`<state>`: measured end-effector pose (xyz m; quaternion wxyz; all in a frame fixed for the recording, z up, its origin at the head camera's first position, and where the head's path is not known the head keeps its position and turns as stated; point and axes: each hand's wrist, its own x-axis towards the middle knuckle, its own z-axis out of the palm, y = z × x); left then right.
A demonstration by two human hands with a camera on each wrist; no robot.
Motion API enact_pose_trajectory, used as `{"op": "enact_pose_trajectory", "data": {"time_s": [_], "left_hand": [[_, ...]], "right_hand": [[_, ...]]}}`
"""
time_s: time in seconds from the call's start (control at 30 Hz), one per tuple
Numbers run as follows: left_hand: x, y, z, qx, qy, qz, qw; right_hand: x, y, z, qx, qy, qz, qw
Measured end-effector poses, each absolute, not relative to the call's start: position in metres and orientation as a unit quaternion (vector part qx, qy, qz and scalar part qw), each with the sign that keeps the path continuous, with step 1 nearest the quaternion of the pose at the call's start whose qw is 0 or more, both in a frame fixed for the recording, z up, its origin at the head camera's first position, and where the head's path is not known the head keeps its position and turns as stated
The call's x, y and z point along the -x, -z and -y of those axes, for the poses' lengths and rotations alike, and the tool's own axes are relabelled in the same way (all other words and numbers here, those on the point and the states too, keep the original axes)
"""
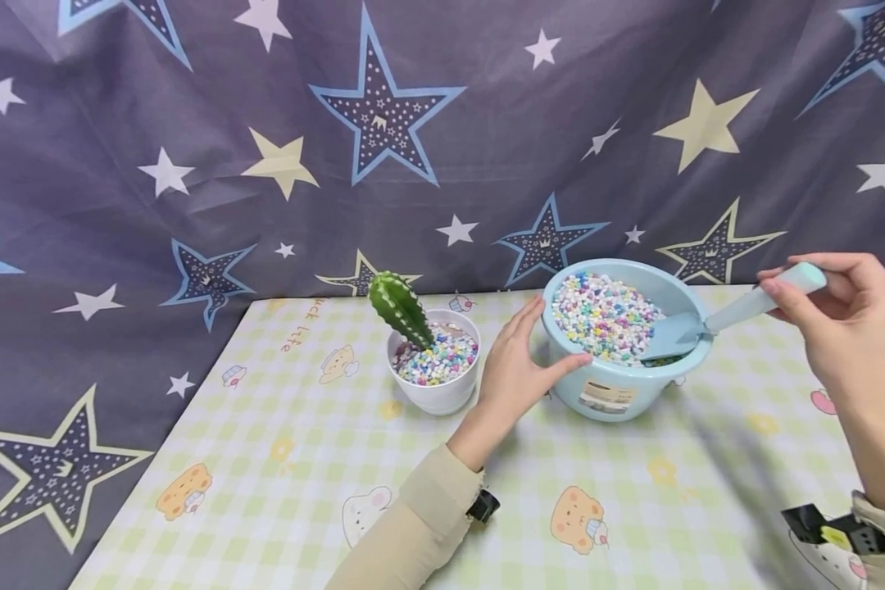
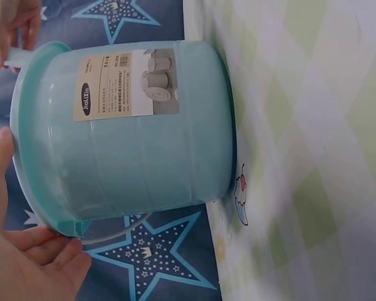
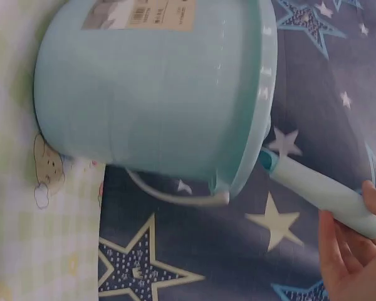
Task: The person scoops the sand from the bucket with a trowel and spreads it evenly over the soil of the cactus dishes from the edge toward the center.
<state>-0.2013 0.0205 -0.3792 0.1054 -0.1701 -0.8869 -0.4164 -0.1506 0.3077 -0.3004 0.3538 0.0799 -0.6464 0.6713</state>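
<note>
A light blue bucket [image 1: 612,397] on the table is filled with small multicoloured pebbles [image 1: 601,315]. My left hand [image 1: 512,365] holds the bucket's near left side at the rim, thumb at the front and fingers along the left. The left wrist view shows its fingertips just under the rim. My right hand [image 1: 851,315] pinches the end of the handle of a light blue hand shovel [image 1: 745,310]. The shovel's blade rests inside the bucket, its tip low at the right edge of the pebbles. In the right wrist view, thumb and fingers close on the handle [image 3: 323,191].
Left of the bucket stands a white pot [image 1: 438,397] with a leaning green cactus [image 1: 401,307] and pebbles on top. A wire bail [image 3: 175,197] hangs on the bucket's side. A green checked cloth [image 1: 280,492] covers the table; a dark star-print curtain [image 1: 479,147] hangs behind.
</note>
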Motion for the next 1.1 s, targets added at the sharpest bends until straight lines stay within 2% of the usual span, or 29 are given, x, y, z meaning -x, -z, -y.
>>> {"op": "enact_pose_trajectory", "data": {"time_s": [0.2,0.37,0.57,0.73,0.83,0.97,1.1], "left_hand": [[0.202,0.379,-0.018,0.171,0.418,0.886,0.11],[0.203,0.377,-0.016,0.167,0.409,0.89,0.11],[0.204,0.373,-0.013,0.158,0.391,0.9,0.109],[0.204,0.372,-0.012,0.154,0.381,0.905,0.109],[0.204,0.371,-0.014,0.153,0.369,0.911,0.101],[0.202,0.37,-0.018,0.156,0.356,0.917,0.084],[0.199,0.37,-0.017,0.152,0.361,0.916,0.082]], "right_hand": [[0.156,0.312,-0.311,-0.044,-0.713,0.625,0.315],[0.159,0.311,-0.315,-0.069,-0.706,0.643,0.289],[0.158,0.308,-0.325,-0.121,-0.709,0.655,0.232],[0.151,0.326,-0.32,-0.116,-0.718,0.665,0.172],[0.151,0.337,-0.305,-0.075,-0.639,0.744,0.181],[0.151,0.336,-0.302,-0.041,-0.556,0.798,0.228],[0.148,0.326,-0.316,-0.06,-0.56,0.794,0.228]]}}
